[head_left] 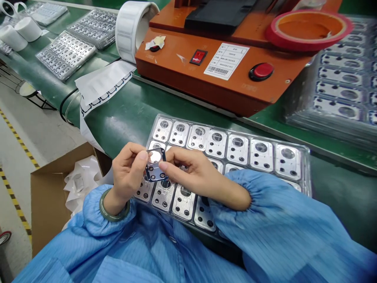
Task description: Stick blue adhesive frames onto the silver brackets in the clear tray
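The white label [226, 61] on the orange machine [188, 67] carries a barcode and lines of print too small to read; no other writing can be made out. The dark square plate [155, 165] is held between the left hand [128, 173] and the right hand [194, 167], at about 3 o'clock from the left and 9 o'clock from the right. Both hands are narrowly closed, pinching its opposite edges between thumb and fingers. The plate's long axis runs roughly from 12 to 6, tilted a little, with its shiny round opening toward 12 and smaller holes toward 6. Directly below the hands lies the clear plastic tray [306, 173], filled with rows of silver metal plates [237, 149], each with a round window and small holes. The tray rests on the green tabletop [165, 118]. At 1 o'clock from the hands stands the machine, with its red rocker switch [198, 57] and red push button [261, 71]. A roll of white labels [132, 31] sits at 12, stacked trays [338, 90] at 2, and a cardboard box [50, 204] at 9. Blue striped sleeves [265, 208] cover both forearms, and a green bangle [113, 210] circles the left wrist.
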Demonstrator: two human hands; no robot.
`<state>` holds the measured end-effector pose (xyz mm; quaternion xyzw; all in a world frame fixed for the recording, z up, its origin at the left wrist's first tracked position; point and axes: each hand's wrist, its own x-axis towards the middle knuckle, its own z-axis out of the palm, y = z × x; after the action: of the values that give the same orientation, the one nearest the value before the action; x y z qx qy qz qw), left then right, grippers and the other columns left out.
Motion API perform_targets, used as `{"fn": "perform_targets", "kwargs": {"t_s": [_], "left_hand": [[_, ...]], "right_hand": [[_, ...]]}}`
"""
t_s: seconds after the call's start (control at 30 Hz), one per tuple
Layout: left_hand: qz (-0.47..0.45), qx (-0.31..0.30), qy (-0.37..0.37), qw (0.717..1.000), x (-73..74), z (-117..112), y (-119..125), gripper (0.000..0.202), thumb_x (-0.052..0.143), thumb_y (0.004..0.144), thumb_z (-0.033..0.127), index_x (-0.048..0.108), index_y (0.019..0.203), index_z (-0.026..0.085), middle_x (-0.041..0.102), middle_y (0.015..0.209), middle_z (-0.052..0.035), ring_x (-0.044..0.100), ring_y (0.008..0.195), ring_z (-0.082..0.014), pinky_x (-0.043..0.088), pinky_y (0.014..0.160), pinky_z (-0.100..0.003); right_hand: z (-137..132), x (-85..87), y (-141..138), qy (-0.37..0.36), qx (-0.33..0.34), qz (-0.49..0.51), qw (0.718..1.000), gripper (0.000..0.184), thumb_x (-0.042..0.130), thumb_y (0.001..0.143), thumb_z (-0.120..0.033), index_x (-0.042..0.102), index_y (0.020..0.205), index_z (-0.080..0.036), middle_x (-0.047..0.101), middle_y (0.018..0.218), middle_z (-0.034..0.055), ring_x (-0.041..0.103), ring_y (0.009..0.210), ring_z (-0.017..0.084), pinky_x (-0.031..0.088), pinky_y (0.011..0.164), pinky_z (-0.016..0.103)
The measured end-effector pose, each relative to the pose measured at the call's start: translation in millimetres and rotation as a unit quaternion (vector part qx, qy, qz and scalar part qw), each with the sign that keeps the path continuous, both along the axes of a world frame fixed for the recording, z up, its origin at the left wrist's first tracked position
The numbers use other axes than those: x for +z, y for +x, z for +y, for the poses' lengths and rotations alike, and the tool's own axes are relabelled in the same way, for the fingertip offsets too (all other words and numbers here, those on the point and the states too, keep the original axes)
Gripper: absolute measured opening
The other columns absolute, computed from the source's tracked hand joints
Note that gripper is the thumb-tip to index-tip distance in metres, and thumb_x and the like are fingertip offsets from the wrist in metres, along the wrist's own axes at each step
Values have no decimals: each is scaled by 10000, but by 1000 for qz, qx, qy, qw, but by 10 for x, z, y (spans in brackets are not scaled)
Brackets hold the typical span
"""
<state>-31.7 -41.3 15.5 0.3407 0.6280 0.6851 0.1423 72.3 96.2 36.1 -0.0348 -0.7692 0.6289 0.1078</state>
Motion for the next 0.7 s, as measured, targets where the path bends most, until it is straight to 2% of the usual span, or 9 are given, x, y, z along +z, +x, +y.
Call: {"fn": "perform_targets", "kwargs": {"t_s": [0.13,0.23,0.33,0.53,0.7], "left_hand": [[14,-81,-10,997,68,6,-80,139,577,855,325,629,829,198,587,694,-14,543,607,-123,444,550,-252],[35,-83,-56,994,107,20,-116,130,592,828,262,596,717,193,545,634,3,494,559,-110,412,522,-248],[13,-87,-68,994,103,16,-144,142,586,794,198,574,652,197,500,570,20,450,513,-101,375,480,-237],[-104,-151,-65,981,99,-64,-211,153,537,758,154,676,745,218,591,649,-12,495,481,-104,395,438,-239],[-149,-180,-10,972,110,-75,-205,173,564,732,179,721,800,208,608,667,-25,526,486,-106,441,445,-240]], "right_hand": [[-13,-14,1,48,0,28,998,226,548,874,-226,459,671,-183,429,532,-66,365,466,51,301,442,181],[-12,-50,-5,73,6,30,997,199,548,859,-206,472,676,-183,446,524,-65,377,462,51,306,445,177],[-3,-80,-11,85,14,28,996,187,555,846,-207,490,673,-180,457,529,-61,387,470,53,306,447,177],[38,-20,-10,41,30,-10,999,245,541,860,-247,460,637,-183,413,537,-59,356,461,54,276,423,184],[60,27,-18,-6,40,-30,999,250,551,856,-259,468,636,-175,418,560,-54,353,479,51,270,420,177]]}}
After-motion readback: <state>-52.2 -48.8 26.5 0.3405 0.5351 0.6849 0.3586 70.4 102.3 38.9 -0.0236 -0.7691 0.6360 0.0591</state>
